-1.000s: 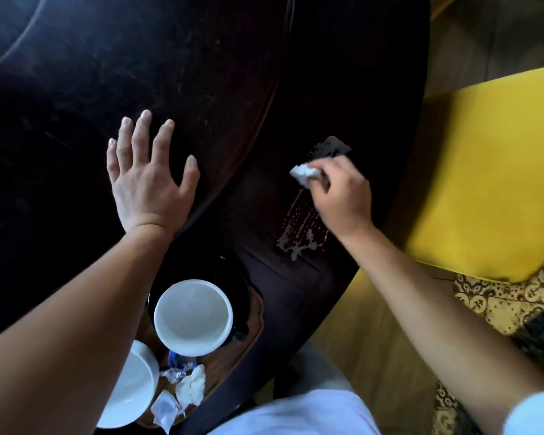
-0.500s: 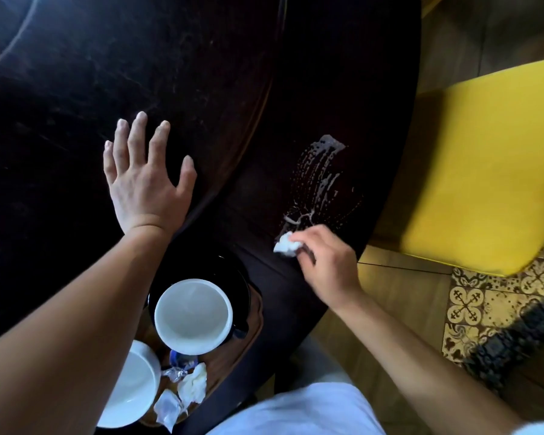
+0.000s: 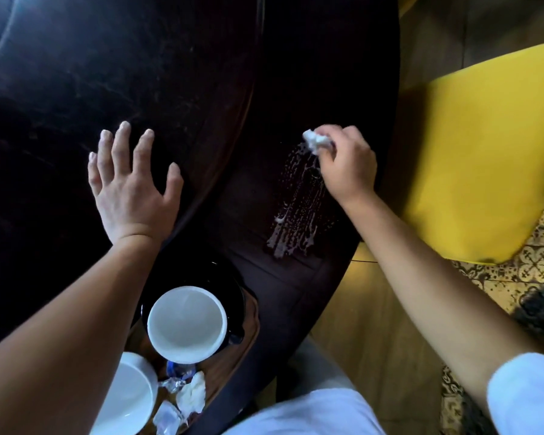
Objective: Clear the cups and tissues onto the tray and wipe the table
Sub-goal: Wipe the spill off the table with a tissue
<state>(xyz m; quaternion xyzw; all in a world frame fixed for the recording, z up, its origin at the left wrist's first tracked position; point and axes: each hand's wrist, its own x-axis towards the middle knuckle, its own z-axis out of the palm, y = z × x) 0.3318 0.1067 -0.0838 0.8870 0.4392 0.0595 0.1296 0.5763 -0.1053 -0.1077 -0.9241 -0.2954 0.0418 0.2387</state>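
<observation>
My right hand [image 3: 347,166] pinches a small crumpled white tissue [image 3: 315,140] and presses it on the dark table [image 3: 343,73] at the far end of a streaky wet smear [image 3: 299,208]. My left hand [image 3: 129,189] lies flat on the table with its fingers spread. Near the bottom left, a wooden tray [image 3: 248,328] carries a white cup on a black saucer [image 3: 187,323], a second white cup [image 3: 129,397] partly hidden by my left forearm, and crumpled tissues with wrappers [image 3: 186,397].
A yellow chair seat [image 3: 478,158] stands close to the table's right edge. Below it are a wooden floor [image 3: 374,340] and a patterned rug [image 3: 531,271]. The table edge curves down toward my body.
My right hand has pushed the tissue away from me along the smear, from its near end to its far end. My left hand has stayed flat on the table.
</observation>
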